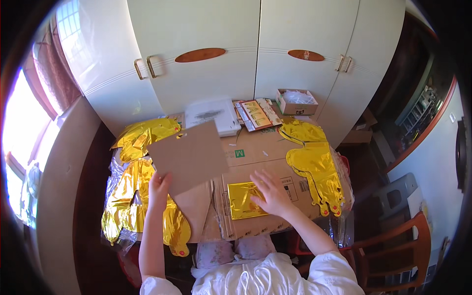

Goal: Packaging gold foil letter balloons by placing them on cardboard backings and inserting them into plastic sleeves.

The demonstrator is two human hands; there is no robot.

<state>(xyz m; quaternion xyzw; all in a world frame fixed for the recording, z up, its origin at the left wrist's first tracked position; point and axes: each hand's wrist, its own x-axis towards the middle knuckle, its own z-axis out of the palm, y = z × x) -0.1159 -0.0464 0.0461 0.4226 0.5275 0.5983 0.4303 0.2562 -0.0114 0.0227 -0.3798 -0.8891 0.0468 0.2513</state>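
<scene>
My left hand (160, 186) grips a brown cardboard sheet (189, 157) by its lower left corner, lifted and tilted over the left half of the table. Fingers spread, my right hand (268, 193) lies over the right part of a folded gold foil packet (242, 201). The packet rests on flattened cardboard (255, 169) that covers the table. Flat gold foil balloons (132, 191) are spread along the left side, partly behind the sheet. More gold foil balloons (314, 162) lie along the right side.
At the back stand a white plastic box (223, 118), printed cards (258, 115) and a small carton (297, 104) holding clear plastic. White cabinets (206, 29) rise behind the table. A wooden chair (393, 246) and a grey stool (396, 196) are at the right.
</scene>
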